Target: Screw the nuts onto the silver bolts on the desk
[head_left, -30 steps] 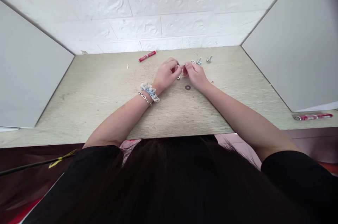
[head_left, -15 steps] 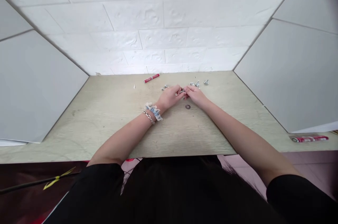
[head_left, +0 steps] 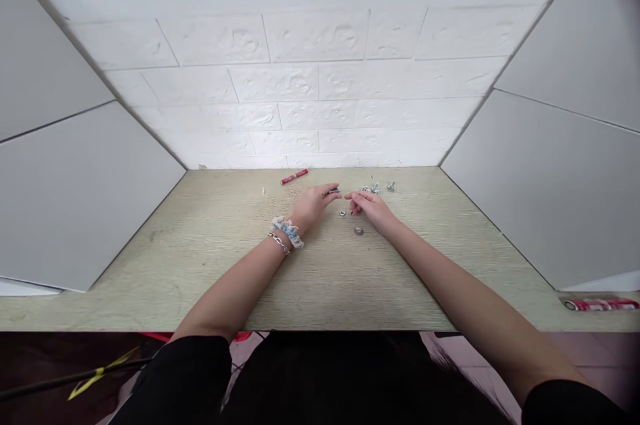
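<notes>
My left hand (head_left: pixel 311 203) is closed, its thumb and fingertips pinching a small metal bolt (head_left: pixel 335 191) that is mostly hidden by the fingers. Just to the right, my right hand (head_left: pixel 371 206) has its index finger and thumb pressed together and its other fingers curled under. Whether anything sits between them I cannot make out. A metal nut (head_left: pixel 342 213) lies on the table below the gap between both hands. Closer to me, a flat round washer (head_left: pixel 359 231) rests on the wood.
Beyond my right hand are several bolts and nuts (head_left: pixel 375 189), with another bolt (head_left: pixel 391 187) beside them. A red marker (head_left: pixel 294 177) lies near the white brick-pattern wall (head_left: pixel 320 111); a second red marker (head_left: pixel 600 305) is at the right front edge. Grey panels (head_left: pixel 560 191) flank the tabletop (head_left: pixel 320 291).
My hands have come apart from each other. A nut now shows on the table between them. The view has tilted up, so the table sits lower in it.
</notes>
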`<action>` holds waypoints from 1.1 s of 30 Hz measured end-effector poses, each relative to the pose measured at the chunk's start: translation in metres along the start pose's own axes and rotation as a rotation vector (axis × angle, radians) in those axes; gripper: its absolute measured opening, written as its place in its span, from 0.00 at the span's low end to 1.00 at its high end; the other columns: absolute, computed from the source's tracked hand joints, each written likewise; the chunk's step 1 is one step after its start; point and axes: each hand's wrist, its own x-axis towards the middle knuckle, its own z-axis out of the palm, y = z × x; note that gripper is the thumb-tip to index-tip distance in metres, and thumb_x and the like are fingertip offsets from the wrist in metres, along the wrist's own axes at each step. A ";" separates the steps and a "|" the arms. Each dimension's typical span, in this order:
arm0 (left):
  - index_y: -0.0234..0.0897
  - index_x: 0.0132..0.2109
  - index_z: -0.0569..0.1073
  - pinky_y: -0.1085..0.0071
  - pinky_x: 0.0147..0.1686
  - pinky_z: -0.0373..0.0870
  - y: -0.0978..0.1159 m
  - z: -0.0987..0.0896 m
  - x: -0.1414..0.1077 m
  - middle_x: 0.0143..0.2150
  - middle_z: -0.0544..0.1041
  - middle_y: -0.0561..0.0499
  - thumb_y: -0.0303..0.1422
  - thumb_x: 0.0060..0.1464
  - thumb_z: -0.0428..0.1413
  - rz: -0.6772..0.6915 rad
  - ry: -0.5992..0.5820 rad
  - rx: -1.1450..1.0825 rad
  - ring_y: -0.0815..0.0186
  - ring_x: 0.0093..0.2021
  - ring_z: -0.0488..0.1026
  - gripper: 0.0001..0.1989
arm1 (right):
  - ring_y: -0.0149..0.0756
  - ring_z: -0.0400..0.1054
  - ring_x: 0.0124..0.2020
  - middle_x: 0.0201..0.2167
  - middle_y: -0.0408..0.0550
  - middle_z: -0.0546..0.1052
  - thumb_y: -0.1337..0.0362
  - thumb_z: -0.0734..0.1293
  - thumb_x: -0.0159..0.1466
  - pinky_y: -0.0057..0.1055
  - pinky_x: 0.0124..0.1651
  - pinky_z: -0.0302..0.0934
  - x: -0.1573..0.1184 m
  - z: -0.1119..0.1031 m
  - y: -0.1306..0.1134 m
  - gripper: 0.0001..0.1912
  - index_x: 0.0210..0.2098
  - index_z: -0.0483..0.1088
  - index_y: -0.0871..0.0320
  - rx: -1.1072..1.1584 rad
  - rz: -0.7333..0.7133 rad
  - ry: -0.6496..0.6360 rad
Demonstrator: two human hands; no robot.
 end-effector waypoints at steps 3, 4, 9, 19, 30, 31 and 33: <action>0.42 0.49 0.78 0.65 0.50 0.74 -0.013 -0.012 0.005 0.47 0.81 0.50 0.36 0.57 0.58 -0.112 0.044 -0.001 0.61 0.46 0.79 0.13 | 0.27 0.64 0.21 0.21 0.40 0.69 0.50 0.67 0.52 0.29 0.30 0.60 0.001 0.002 0.002 0.18 0.32 0.71 0.59 0.011 -0.008 0.076; 0.42 0.48 0.78 0.65 0.51 0.73 -0.018 -0.015 0.006 0.47 0.81 0.49 0.35 0.57 0.58 -0.126 0.072 0.015 0.60 0.46 0.78 0.12 | 0.26 0.63 0.21 0.21 0.40 0.68 0.51 0.66 0.52 0.29 0.29 0.60 0.001 0.002 0.002 0.17 0.31 0.70 0.59 0.011 -0.016 0.112; 0.38 0.49 0.77 0.64 0.58 0.68 -0.036 -0.025 0.011 0.53 0.78 0.46 0.33 0.59 0.55 -0.169 0.137 0.074 0.59 0.54 0.74 0.13 | 0.24 0.57 0.17 0.21 0.37 0.68 0.60 0.62 0.56 0.26 0.22 0.52 -0.002 -0.006 -0.004 0.12 0.39 0.67 0.56 -0.008 -0.123 0.331; 0.37 0.46 0.78 0.61 0.53 0.70 -0.053 -0.027 0.012 0.49 0.80 0.44 0.31 0.57 0.54 -0.197 0.025 0.208 0.56 0.50 0.75 0.11 | 0.26 0.57 0.20 0.20 0.37 0.67 0.66 0.59 0.58 0.27 0.26 0.54 -0.001 -0.029 -0.018 0.08 0.37 0.67 0.56 -0.062 -0.283 0.536; 0.41 0.48 0.75 0.45 0.66 0.48 -0.027 -0.018 0.008 0.60 0.72 0.47 0.41 0.63 0.47 -0.038 -0.160 0.390 0.55 0.64 0.63 0.15 | 0.24 0.54 0.17 0.17 0.35 0.64 0.68 0.59 0.57 0.23 0.21 0.50 -0.001 -0.018 -0.007 0.05 0.34 0.65 0.57 -0.049 -0.343 0.488; 0.41 0.46 0.75 0.42 0.65 0.45 -0.025 -0.017 0.008 0.58 0.73 0.46 0.39 0.62 0.48 -0.031 -0.170 0.403 0.55 0.62 0.65 0.14 | 0.24 0.54 0.18 0.17 0.35 0.64 0.68 0.59 0.57 0.23 0.21 0.49 -0.003 -0.012 -0.008 0.05 0.34 0.65 0.57 -0.040 -0.360 0.466; 0.38 0.42 0.75 0.40 0.64 0.44 -0.023 -0.016 0.009 0.52 0.76 0.46 0.36 0.63 0.47 -0.003 -0.182 0.404 0.57 0.58 0.69 0.12 | 0.24 0.55 0.17 0.17 0.35 0.63 0.69 0.58 0.58 0.23 0.21 0.50 -0.008 0.001 -0.009 0.05 0.34 0.63 0.56 0.020 -0.343 0.433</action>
